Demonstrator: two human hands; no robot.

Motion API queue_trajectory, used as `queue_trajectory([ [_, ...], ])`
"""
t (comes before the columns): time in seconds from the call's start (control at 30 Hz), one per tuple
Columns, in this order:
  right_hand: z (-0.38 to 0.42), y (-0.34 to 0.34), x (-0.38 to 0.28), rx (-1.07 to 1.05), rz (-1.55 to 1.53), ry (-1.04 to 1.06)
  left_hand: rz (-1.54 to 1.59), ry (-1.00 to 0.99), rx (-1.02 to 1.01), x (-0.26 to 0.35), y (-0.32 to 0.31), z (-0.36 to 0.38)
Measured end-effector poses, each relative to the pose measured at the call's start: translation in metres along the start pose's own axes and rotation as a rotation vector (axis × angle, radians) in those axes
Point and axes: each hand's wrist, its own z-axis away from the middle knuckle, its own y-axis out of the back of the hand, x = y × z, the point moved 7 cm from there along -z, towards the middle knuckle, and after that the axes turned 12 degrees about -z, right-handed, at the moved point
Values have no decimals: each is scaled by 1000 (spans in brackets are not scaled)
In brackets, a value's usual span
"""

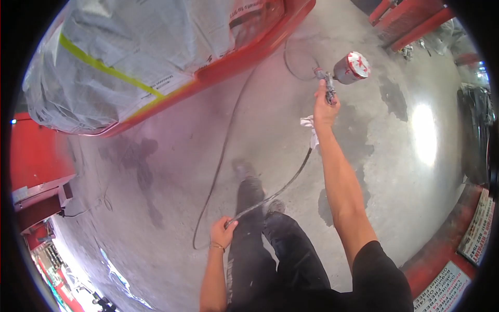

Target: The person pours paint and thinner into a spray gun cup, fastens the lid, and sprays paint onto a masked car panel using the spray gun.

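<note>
My right hand (326, 108) is closed round the handle of a spray gun (327, 86), held out ahead of me. A paint cup (352, 68), its lid smeared white and red, is attached to the gun. My left hand (222, 232) grips an air hose (270, 197) near my thigh. The hose runs up toward the gun, where a whitish cloth or paper (310, 127) hangs below my right hand. To the upper left is a red car body panel (244, 54), with masking sheet (130, 41) and yellow-green tape (104, 67) above its edge.
Loose hose (228, 130) loops across the grey concrete floor (182, 171), which has dark patches. A red cabinet (41, 151) stands at the left. Red metal posts (416, 23) rise at the upper right. Printed signs (447, 288) lie at the lower right. My shoes (275, 207) are below me.
</note>
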Motion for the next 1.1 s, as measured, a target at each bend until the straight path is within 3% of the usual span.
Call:
queue_trajectory([
  [0.1, 6, -13, -5, -132, -61, -35, 126, 119, 148, -26, -13, 37],
  [0.17, 26, -22, -9, -384, 40, -230, 171, 169, 148, -20, -21, 59],
  [0.23, 36, -29, -35, -592, 89, -278, 213, 204, 124, -7, -30, 76],
  [0.33, 11, -42, -93, -687, 195, 0, 224, 209, 63, 31, -49, 81],
  [0.53, -97, -51, -149, -359, 187, -3, 307, 263, 29, 108, -63, 53],
  [0.6, -117, -58, -157, -294, 39, 156, 335, 312, 60, 123, -60, 47],
  [0.67, -130, -60, -161, -279, -13, 130, 368, 369, 121, 123, -59, 43],
  [0.73, -118, -50, -158, -327, 52, -98, 386, 408, 136, 126, -46, 48],
  [0.83, -84, -43, -173, -563, 159, -466, 395, 422, 146, 151, -32, 52],
  [0.93, -79, -43, -213, -767, 207, -185, 337, 389, 108, 173, -30, 59],
  [1.1, -127, -33, -277, -584, 155, -136, 335, 352, 61, 218, -36, 61],
])
